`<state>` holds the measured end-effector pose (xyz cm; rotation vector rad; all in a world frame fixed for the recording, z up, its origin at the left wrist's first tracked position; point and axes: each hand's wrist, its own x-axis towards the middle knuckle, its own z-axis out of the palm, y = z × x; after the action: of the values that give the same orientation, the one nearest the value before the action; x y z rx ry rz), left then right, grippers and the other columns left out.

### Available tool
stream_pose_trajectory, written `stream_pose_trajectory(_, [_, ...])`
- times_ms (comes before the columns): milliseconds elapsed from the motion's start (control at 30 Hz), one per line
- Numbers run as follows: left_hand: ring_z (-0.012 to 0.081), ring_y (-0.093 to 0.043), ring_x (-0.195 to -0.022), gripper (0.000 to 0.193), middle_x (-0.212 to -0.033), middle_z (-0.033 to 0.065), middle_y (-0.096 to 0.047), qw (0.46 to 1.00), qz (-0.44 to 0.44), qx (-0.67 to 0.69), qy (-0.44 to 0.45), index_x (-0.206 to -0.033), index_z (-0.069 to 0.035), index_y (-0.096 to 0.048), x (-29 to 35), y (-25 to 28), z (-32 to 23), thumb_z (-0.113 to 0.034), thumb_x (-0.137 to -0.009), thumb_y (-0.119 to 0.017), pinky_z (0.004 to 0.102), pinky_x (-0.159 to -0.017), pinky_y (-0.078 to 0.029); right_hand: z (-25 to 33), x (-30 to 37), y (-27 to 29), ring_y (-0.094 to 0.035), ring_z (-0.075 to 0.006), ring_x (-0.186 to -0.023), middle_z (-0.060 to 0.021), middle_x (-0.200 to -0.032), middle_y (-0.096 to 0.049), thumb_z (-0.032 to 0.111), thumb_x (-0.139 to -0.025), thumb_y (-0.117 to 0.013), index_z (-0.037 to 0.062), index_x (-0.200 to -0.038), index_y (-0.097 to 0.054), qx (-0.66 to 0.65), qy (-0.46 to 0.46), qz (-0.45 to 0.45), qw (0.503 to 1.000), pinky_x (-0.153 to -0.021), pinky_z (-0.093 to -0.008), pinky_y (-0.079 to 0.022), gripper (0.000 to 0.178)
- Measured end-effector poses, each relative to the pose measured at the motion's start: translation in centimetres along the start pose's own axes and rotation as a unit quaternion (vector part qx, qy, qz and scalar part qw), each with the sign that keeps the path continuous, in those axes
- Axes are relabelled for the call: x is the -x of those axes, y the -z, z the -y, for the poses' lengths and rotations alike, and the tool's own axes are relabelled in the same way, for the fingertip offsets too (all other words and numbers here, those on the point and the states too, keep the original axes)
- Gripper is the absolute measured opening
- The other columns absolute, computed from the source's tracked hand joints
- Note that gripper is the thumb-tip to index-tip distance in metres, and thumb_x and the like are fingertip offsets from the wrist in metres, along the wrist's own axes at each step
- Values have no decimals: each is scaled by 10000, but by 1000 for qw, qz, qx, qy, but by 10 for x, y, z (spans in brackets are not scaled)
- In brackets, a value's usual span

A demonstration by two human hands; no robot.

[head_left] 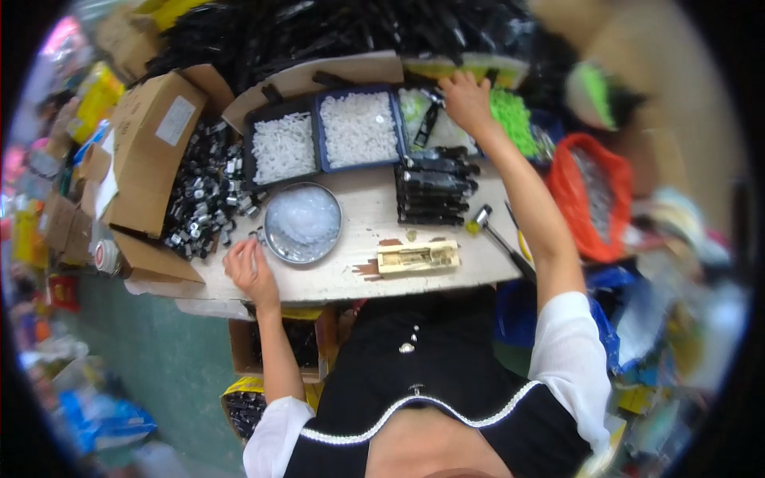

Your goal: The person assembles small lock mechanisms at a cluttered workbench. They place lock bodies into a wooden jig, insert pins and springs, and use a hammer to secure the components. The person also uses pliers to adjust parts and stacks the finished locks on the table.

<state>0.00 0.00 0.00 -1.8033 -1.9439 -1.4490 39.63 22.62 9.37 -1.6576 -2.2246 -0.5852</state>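
Note:
My left hand [251, 271] is at the table's front left, beside a round metal bowl [303, 223] of translucent whitish pieces. Its fingers are drawn together; anything between them is too small to make out. Loose black-and-silver parts [209, 187] lie close by, spilling from a cardboard box. My right arm stretches to the back, where my right hand [468, 99] is over a tray with a black piece [428, 123] in it, next to bright green pieces [512, 121]. Its fingers look apart, with nothing visible in them. A cream block fixture [418, 257] sits near the front edge.
Two dark trays hold white pegs [283, 147] and small white parts [358, 127]. Black strips [434, 187] are stacked at mid-table. A hammer [502, 239] lies right of the fixture, near a red bag [570, 191]. An open cardboard box [151, 151] stands left; black parts [343, 36] heap behind.

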Motion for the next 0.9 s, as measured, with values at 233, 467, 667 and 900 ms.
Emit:
stream_pose_trajectory(233, [253, -478, -954, 213, -977, 62, -536, 990, -17, -125, 68, -989, -68, -634, 11, 27, 42, -56, -777, -619, 386, -831, -347, 73, -35, 39, -562, -245, -845, -55, -790, -585, 167, -801, -569, 103, -844, -643, -149, 98, -57, 982, -727, -412, -365, 106])
stream_pose_trajectory(467, [263, -472, -967, 242, -995, 80, -528, 988, -17, -111, 108, -1019, -57, -618, 13, 16, 42, -79, -777, -617, 399, -849, -341, 121, -109, 35, -526, -248, -907, -61, -867, -596, 62, -724, -552, 96, -821, -658, -89, 157, -73, 981, -767, -406, -349, 148])
stream_pose_trajectory(667, [264, -485, -958, 226, -974, 83, -535, 985, -17, -105, 137, -996, -49, -622, 13, 19, 43, -70, -772, -620, 392, -844, -343, 177, -173, 1, -509, -246, -983, -46, -937, -597, 159, -719, -622, 118, -909, -656, -107, 166, -73, 978, -795, -448, -368, 198])
stream_pose_trajectory(900, [259, -490, -950, 207, -965, 79, -543, 983, -13, -102, 152, -962, -39, -626, 12, 19, 44, -58, -757, -622, 383, -838, -342, 219, -199, -19, -476, -260, -1072, -60, -1045, -593, 284, -702, -698, 125, -1050, -619, -123, 174, 60, 975, -821, -504, -337, 391])
